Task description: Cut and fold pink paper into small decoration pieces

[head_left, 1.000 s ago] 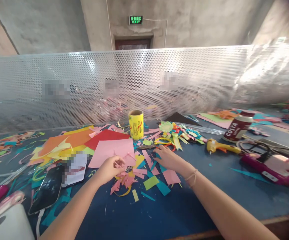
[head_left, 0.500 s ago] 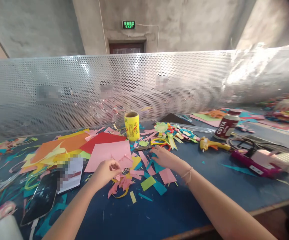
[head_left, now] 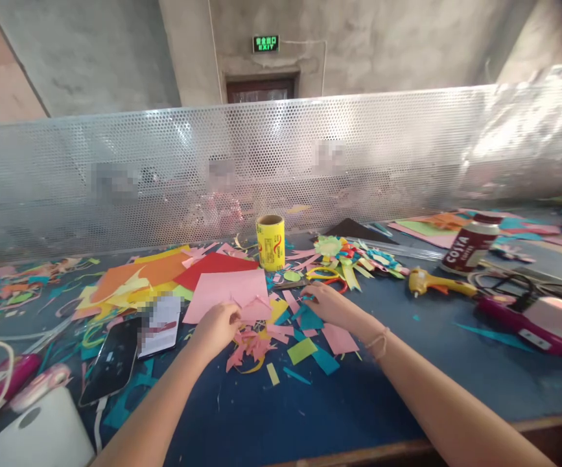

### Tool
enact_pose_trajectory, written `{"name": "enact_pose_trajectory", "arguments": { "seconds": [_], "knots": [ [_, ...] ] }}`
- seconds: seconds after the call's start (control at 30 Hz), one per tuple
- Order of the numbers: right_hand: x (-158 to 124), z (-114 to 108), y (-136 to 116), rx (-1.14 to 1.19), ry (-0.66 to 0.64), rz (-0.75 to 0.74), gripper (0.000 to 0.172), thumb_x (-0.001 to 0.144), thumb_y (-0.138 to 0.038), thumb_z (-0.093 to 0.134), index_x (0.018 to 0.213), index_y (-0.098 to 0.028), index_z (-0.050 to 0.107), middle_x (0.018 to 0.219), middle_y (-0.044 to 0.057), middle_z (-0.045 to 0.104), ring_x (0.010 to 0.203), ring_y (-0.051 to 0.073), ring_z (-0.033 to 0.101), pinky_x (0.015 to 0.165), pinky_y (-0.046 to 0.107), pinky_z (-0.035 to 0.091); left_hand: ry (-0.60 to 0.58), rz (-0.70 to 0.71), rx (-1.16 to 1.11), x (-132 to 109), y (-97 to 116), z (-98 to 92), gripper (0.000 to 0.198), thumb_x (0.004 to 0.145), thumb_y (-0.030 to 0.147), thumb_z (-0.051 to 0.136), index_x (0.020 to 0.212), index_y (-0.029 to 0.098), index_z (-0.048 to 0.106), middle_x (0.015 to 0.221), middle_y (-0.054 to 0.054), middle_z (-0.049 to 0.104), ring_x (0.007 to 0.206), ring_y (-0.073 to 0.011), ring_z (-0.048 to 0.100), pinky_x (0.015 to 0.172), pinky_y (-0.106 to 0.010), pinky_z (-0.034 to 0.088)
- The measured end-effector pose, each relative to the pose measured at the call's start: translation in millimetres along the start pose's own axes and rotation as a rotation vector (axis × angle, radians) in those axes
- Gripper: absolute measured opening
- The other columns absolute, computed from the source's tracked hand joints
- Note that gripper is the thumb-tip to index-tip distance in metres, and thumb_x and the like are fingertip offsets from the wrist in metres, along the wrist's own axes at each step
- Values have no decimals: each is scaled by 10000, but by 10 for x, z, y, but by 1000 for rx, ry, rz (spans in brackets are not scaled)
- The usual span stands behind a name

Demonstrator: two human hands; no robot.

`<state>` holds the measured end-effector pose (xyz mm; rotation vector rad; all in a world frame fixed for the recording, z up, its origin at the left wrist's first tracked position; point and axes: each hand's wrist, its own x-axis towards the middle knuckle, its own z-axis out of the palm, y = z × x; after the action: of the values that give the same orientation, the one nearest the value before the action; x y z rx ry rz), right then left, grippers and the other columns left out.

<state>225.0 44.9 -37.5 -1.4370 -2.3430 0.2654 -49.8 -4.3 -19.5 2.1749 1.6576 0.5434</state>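
Observation:
My left hand (head_left: 218,329) is closed, its fingers curled at the front edge of a pink sheet (head_left: 227,285). Whatever it may hold is hidden. A heap of folded pink paper strips (head_left: 249,347) lies just right of it. The fingertips of my right hand (head_left: 328,303) pinch a small teal paper piece, above more teal paper (head_left: 310,319). Scissors with yellow and orange handles (head_left: 322,275) lie right behind that hand. Loose green (head_left: 302,351) and pink paper pieces (head_left: 339,340) lie in front of it.
A yellow tape roll (head_left: 271,243) stands behind the pink sheet. Rightward are a yellow glue gun (head_left: 439,284), a Costa bottle (head_left: 470,246) and a magenta device (head_left: 528,327). Phones (head_left: 113,360) and a white object (head_left: 42,431) lie leftward. A perforated metal screen (head_left: 281,168) spans the back.
The view has swung left, so everything sits further right. My right fingers have drawn together on a teal piece. My left hand has rolled over slightly, hiding its fingertips more.

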Motion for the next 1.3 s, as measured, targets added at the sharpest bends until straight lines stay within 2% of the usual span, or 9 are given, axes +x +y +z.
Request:
{"name": "enact_pose_trajectory", "arguments": {
  "seconds": [0.17, 0.3, 0.43, 0.57, 0.8, 0.9, 1.0, 1.17, 1.3],
  "knots": [
    [-23, -5, -126, 6, 12, -102, 197, 794, -193, 480, 911, -136, 628, 938, 110, 605, 916, 213, 567, 814, 327, 456, 26, 49, 41, -9, -25, 25, 240, 666, 51, 483, 820, 158, 633, 906, -85, 629, 884, -190, 570, 786, -291, 431],
    [-58, 17, -167, 7, -21, -211, 198, 791, -198, 513, 941, -133, 625, 944, 114, 588, 907, 209, 557, 825, 339, 457, 35, 61, 71, -19, -44, 41, 333, 692, 56, 459, 965, 162, 617, 1041, -102, 607, 1009, -206, 541, 882, -325, 405],
    [-90, 33, -137, -31, -60, -250, 252, 788, -236, 546, 1015, -142, 600, 989, 124, 564, 926, 220, 544, 817, 364, 468, -13, 76, 76, -31, -44, 43, 305, 747, 104, 423, 975, 156, 619, 1043, -106, 624, 990, -207, 561, 870, -328, 417],
    [-101, 31, -94, -110, -12, -277, 213, 799, -182, 506, 987, -155, 603, 966, 124, 572, 913, 228, 544, 790, 386, 481, -8, 73, 66, -22, -44, 45, 306, 758, 117, 421, 995, 158, 610, 1063, -104, 619, 1006, -205, 555, 882, -320, 409],
    [-77, 66, -197, -84, 122, -290, 205, 818, -158, 457, 962, -149, 603, 972, 117, 578, 944, 224, 539, 828, 392, 472, 60, 30, 56, 19, -51, -20, 216, 761, 131, 420, 817, 175, 624, 897, -81, 635, 870, -183, 573, 786, -294, 425],
    [-83, 63, -324, -49, 134, -347, 190, 828, -167, 448, 917, -165, 616, 937, 98, 600, 947, 217, 543, 821, 371, 475, -9, -32, 50, 10, -71, -48, 153, 728, 163, 478, 749, 174, 629, 804, -63, 649, 778, -176, 586, 694, -272, 424],
    [-94, 56, -399, -36, 126, -316, 179, 823, -163, 461, 911, -149, 616, 943, 104, 612, 957, 217, 550, 811, 350, 480, -75, -54, 43, 1, -109, -32, 120, 667, 143, 533, 727, 165, 635, 767, -51, 651, 739, -171, 587, 639, -257, 410],
    [-88, 53, -398, -19, 103, -280, 166, 824, -162, 471, 892, -143, 621, 928, 102, 626, 920, 212, 575, 805, 339, 480, -94, -46, 6, 16, -183, 35, 152, 648, 101, 527, 744, 162, 629, 783, -47, 646, 744, -160, 581, 628, -244, 404],
    [-83, 37, -396, 9, 102, -280, 175, 821, -142, 457, 869, -151, 626, 905, 95, 632, 890, 202, 582, 799, 334, 480, -91, -6, 21, 28, -205, 44, 130, 640, 76, 515, 678, 160, 606, 782, -44, 627, 746, -152, 565, 660, -246, 408]
  ]
}}
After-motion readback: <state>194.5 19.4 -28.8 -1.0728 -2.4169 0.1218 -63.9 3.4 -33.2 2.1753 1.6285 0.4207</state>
